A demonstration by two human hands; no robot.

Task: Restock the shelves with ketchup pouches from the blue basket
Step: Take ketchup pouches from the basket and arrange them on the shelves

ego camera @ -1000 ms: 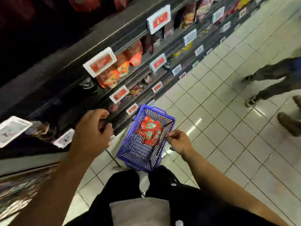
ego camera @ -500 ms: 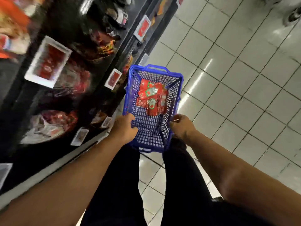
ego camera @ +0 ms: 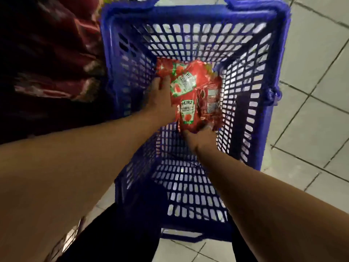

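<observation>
A shop aisle — blue basket, tiled floor, stocked shelving.

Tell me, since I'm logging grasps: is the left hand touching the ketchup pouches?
Touching: the head view shows the left hand pressed against the ketchup pouches.

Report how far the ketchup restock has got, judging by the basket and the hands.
Done: cannot tell; no stocked shelf space shows clearly, only dark blurred goods at left. In hand: both hands are inside the blue basket, the left hand against the side of the ketchup pouches, the right hand taking their near edge. Left: every pouch in view is in the basket, none lifted out yet.
</observation>
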